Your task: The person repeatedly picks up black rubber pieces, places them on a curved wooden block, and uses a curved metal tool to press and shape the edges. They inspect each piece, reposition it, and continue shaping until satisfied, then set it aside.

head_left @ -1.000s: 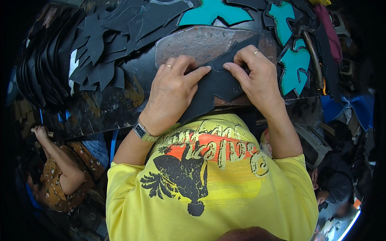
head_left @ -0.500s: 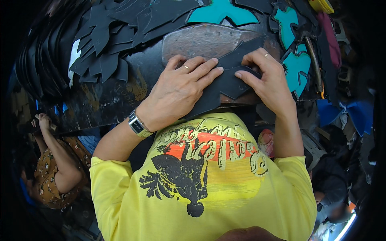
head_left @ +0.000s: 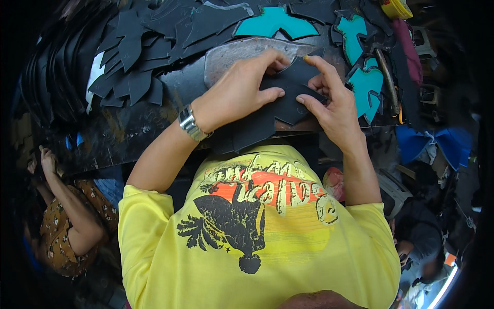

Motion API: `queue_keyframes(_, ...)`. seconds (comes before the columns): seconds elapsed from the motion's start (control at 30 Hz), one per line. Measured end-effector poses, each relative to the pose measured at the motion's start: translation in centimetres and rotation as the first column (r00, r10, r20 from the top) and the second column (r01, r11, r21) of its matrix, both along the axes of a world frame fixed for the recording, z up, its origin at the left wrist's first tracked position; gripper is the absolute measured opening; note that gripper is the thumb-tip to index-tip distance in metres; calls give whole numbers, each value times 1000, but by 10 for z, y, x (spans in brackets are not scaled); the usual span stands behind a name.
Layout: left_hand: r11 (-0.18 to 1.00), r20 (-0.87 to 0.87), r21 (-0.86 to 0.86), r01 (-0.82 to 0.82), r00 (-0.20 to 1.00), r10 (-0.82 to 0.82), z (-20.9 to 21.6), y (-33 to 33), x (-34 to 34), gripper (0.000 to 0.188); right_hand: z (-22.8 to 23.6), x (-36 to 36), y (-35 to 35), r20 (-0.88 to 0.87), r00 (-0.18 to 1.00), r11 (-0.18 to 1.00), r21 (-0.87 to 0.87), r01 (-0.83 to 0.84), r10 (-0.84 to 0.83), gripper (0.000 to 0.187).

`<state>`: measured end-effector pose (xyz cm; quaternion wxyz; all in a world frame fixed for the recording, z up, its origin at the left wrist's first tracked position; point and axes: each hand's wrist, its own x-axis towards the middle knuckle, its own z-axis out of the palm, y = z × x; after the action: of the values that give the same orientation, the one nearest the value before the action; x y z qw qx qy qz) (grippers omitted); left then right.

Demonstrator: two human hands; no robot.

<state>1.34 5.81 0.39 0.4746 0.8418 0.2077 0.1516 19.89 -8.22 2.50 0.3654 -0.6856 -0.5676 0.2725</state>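
Black flat cut pieces (head_left: 280,110), overlapping and sheet-like, lie at the table's near edge in front of my chest. My left hand (head_left: 247,85) is closed over their left side, thumb on top and fingers curled at the far edge. From the other side my right hand (head_left: 332,95) grips the upper piece near its right edge, thumb bent toward the left thumb and forefinger stretched to the far tip. Beneath and beyond the pieces is a worn, greyish flat slab (head_left: 226,59), partly hidden by my left hand.
Stacks of black cut pieces (head_left: 131,77) cover the table's far left. Teal pieces (head_left: 278,24) lie at the back and right, by a dark rod-shaped tool (head_left: 388,85). A yellow container (head_left: 396,9) stands far right. Another person (head_left: 77,221) is at the lower left.
My left hand has gone from lying flat on the black pieces to curling round their far edge, thumb apart. My right forefinger has stretched toward the far tip.
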Motion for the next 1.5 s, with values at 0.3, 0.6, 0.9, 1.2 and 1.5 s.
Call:
queue_keyframes(0.3, 951, 244, -253, 176, 963, -114, 3, 14, 4, 83, -12, 4, 0, -40, 999, 960, 280, -17, 30, 70)
queue_keyframes(0.6, 934, 94, -347, 87, 994, -57, 8, 4, -9, 61, -15, -5, 4, 32, 997, 907, 413, -83, 76, 68)
queue_keyframes(0.9, 948, 231, -313, -62, 963, 139, -2, -13, -8, 54, -18, -16, 11, -22, 999, 905, 424, -21, 34, 69)
queue_keyframes(1.2, 875, 306, -481, 47, 945, 118, 6, -9, -8, 51, -13, -31, 2, -422, 900, 904, 333, 267, -110, 80)
queue_keyframes(1.5, 937, 356, -349, 32, 929, 100, 7, -16, -11, 56, -25, -37, -3, -81, 986, 827, 538, 165, -144, 72)
